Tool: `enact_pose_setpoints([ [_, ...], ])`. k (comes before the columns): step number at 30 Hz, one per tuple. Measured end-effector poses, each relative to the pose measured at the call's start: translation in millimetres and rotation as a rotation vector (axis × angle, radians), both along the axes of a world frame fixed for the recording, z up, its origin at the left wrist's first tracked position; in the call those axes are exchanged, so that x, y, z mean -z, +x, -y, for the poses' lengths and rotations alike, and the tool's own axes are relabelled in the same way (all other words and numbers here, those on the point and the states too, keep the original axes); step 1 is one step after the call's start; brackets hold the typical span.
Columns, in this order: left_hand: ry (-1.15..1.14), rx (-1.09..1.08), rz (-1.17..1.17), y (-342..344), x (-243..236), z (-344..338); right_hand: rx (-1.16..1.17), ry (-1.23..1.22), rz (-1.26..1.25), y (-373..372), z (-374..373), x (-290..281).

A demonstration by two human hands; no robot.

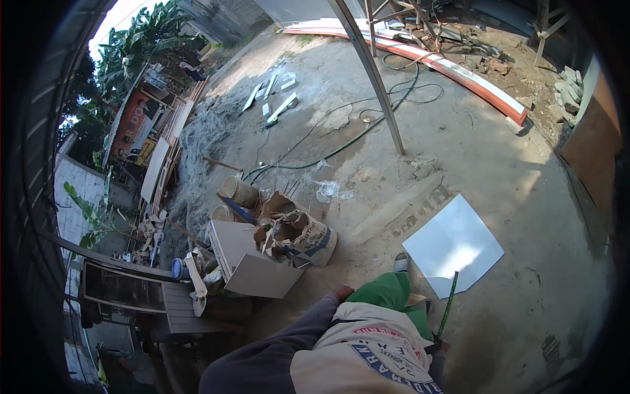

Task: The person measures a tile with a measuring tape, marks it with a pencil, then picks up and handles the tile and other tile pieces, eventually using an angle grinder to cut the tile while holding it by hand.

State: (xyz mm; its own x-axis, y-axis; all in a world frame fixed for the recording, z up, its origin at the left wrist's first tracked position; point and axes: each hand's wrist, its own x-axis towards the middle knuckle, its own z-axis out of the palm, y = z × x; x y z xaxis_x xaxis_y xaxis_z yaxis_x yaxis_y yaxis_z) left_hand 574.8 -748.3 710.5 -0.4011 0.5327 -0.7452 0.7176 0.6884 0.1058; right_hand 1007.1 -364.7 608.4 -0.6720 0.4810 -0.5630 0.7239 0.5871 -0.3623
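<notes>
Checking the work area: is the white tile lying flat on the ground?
Yes, the white tile lies flat on the concrete ground, near the green tape measure.

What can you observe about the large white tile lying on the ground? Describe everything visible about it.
The white tile is a large, thin, square slab with a smooth, glossy pale surface that looks ceramic. It lies flat on the bare concrete ground, turned cornerwise to the view, partly in sunlight. No crack or chip shows. A slim green measuring stick, held at its lower end by the right hand, reaches over its near corner. A shoe is beside its left corner; whether they touch is unclear.
</notes>
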Motion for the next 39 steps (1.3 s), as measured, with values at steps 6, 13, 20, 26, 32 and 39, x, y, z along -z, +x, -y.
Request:
enact_pose_setpoints([
  [6, 0.300, -0.072, 0.002, -83.6, 3.9, -86.2, -0.006, 0.215, 0.083, -63.9, -42.8, 2.7],
  [13, 0.285, -1.452, 0.537, -113.0, 2.4, -149.4, 1.010, -0.027, 0.142, -119.2, -77.4, -99.7],
  [20, 0.214, -1.460, 0.513, -133.8, 58.1, -175.7, 1.038, -0.030, 0.112, -79.0, -108.0, -69.2],
  [26, 0.205, -1.358, 0.402, -138.9, 140.5, -264.1, 0.752, 0.216, 0.336, -99.0, -145.8, -39.5],
  [32, 0.078, -0.994, 0.365, -157.9, 343.0, -391.1, 0.671, 0.142, 0.339, -110.0, -222.7, 7.6],
  [39, 0.237, -0.490, 0.029, -242.8, 577.8, -510.3, 0.934, 0.181, 0.338, -89.2, -230.5, 53.3],
])
